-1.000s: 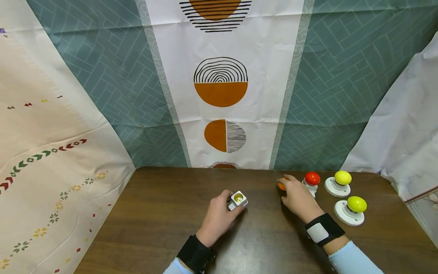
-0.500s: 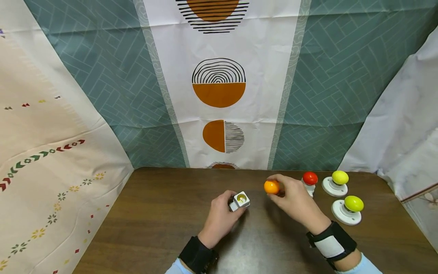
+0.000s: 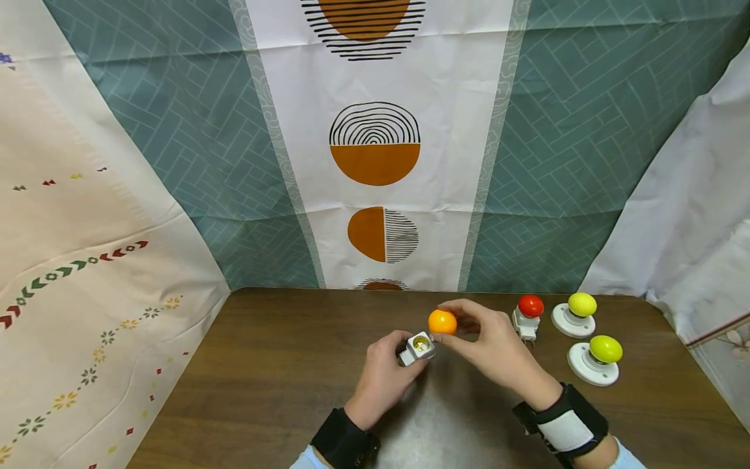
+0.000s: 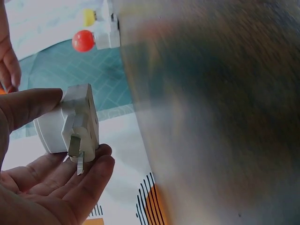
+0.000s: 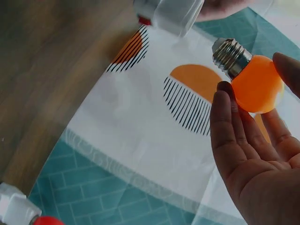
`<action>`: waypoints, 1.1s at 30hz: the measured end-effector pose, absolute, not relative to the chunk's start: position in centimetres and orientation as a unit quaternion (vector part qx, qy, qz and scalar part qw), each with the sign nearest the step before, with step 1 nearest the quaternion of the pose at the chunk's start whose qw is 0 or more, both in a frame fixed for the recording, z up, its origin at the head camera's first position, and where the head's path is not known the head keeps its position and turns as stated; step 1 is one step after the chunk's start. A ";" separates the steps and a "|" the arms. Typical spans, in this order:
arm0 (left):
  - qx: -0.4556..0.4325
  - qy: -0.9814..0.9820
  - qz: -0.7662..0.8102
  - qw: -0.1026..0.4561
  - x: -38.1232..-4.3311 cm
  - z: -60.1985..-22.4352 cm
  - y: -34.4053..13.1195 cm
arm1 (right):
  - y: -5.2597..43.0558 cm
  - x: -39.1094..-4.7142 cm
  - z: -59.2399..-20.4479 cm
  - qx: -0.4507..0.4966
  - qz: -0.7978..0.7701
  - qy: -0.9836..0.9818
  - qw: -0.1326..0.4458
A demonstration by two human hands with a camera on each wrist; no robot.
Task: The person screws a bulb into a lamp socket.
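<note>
My left hand [image 3: 383, 374] grips a white plug-in bulb socket [image 3: 420, 346] whose round opening faces up. In the left wrist view, metal prongs stick out of that socket [image 4: 77, 124] between thumb and fingers. An orange light bulb [image 3: 442, 322] is pinched in my right hand [image 3: 492, 342], just to the right of the socket and slightly above it. The right wrist view shows the bulb's [image 5: 258, 84] metal screw base directed toward the socket [image 5: 171, 14], with a gap between them.
At the right stands a red bulb [image 3: 530, 306] in a white plug-in socket. Beside it are two yellow-green bulbs [image 3: 582, 304] on round white bases, one [image 3: 606, 349] nearer the front. A patterned curtain [image 3: 375, 163] hangs behind the wooden table [image 3: 263, 378].
My right hand has brought the orange bulb leftward from beside the red bulb to the socket. The left hand with the socket has shifted slightly right.
</note>
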State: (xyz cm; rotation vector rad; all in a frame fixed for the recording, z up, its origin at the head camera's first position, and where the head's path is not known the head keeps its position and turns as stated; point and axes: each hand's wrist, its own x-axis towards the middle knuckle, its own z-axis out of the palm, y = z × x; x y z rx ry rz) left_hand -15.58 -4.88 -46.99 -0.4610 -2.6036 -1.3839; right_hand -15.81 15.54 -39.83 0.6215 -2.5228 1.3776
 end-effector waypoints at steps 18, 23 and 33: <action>-0.161 -0.870 -0.459 0.080 -14.9 -46.3 -4.5 | 14.2 -15.5 -40.7 0.271 0.472 -0.837 0.053; -0.165 -0.869 -0.462 0.070 -14.7 -46.1 -4.5 | 14.2 -15.5 -41.0 0.274 0.473 -0.836 0.049; -0.165 -0.869 -0.461 0.069 -14.6 -46.3 -4.5 | 14.0 -15.6 -41.3 0.288 0.447 -0.845 0.056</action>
